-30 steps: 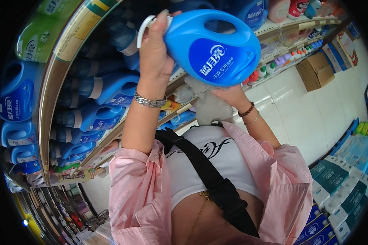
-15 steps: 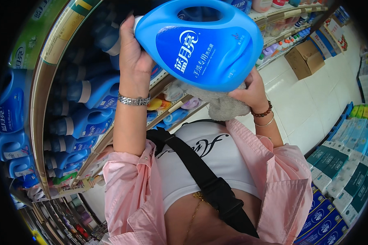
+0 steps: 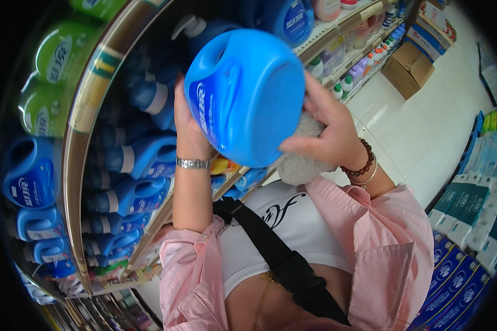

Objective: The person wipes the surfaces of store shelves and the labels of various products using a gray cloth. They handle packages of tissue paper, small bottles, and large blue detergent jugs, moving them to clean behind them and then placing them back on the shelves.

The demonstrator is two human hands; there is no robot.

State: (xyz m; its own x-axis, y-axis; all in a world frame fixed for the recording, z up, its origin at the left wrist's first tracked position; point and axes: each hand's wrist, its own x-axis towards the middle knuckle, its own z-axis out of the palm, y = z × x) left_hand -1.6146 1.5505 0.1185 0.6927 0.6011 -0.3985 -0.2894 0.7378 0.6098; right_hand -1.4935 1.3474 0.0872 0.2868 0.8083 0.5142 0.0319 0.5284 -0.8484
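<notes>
- The head-worn fisheye view looks steeply down from above.
- The rounded blue plastic bottle (image 3: 273, 110) is close; the shiny white tiled floor (image 3: 414, 132) lies farther off.

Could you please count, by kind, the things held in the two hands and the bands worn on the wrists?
Blue plastic bottle with a moulded handle: 1
Grey fluffy cloth: 1
Silver metal link band: 1
Brown beaded bracelet: 1
Thin pale bangle: 1
Total: 5

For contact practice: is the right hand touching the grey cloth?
Touching: head view shows grey cloth bunched in the right hand, above and below its thumb.
</notes>
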